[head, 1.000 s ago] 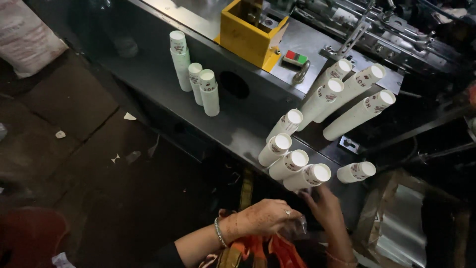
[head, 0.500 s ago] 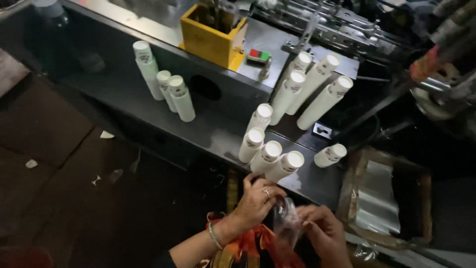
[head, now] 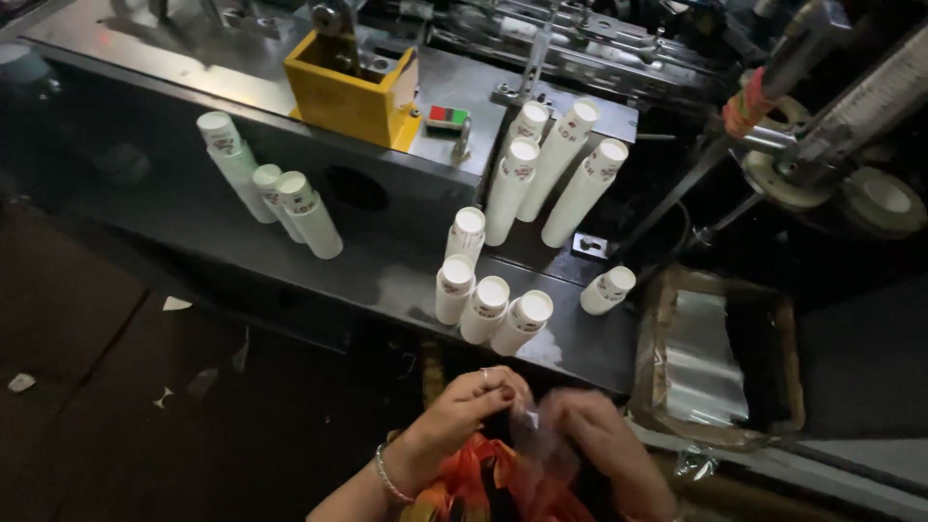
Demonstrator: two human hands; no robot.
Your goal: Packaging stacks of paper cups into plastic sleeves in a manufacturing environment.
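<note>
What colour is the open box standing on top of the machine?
Yellow. The open box shows in the head view, beside a small red-and-green switch.

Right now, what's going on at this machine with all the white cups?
A person stands at a dark machine ledge and works a thin, clear plastic bag between both hands: the left hand pinches it from one side, the right hand from the other. Stacks of white paper cups stand on the ledge just beyond the hands, with taller stacks behind. A yellow box sits on the machine top.
</note>
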